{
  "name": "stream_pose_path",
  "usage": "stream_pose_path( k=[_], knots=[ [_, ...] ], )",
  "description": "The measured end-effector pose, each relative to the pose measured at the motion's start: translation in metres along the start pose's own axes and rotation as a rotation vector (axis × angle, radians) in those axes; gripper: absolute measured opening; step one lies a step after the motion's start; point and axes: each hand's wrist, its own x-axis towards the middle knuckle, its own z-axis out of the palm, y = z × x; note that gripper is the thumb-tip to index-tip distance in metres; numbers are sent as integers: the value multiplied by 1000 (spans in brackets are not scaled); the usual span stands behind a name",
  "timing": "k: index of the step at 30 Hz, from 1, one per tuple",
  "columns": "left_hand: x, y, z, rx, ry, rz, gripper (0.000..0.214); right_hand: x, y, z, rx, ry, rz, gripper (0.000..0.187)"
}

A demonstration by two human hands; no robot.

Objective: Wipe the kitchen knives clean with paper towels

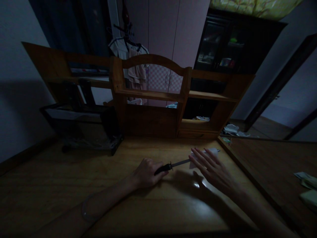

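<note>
My left hand (146, 173) is closed round the dark handle of a long thin tool (174, 165), perhaps a knife or a sharpening rod, which lies low over the wooden desk (123, 201). Its slim metal shaft points right towards a small white piece of paper (211, 152). My right hand (213, 168) is stretched out flat, fingers apart, over the shaft's far end and touching the paper's near edge. The room is dim, so small details are hard to make out.
A wooden shelf unit (158, 99) stands along the desk's back edge. A dark tray-like rack (81, 122) sits at the back left. To the right lie a lower dark surface (272, 165) and some pale papers (307, 185). Clothes hang behind (133, 62).
</note>
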Motion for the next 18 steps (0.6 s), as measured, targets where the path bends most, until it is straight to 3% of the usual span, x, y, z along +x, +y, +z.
stream_pose_path(
  k=[10, 18],
  knots=[
    [1, -1, 2, -33, 29, 30, 32, -3, -2, -5, 60, 88, 33, 71],
    [1, 0, 0, -108, -12, -36, 36, 1, -2, -6, -57, 25, 78, 71]
  ],
)
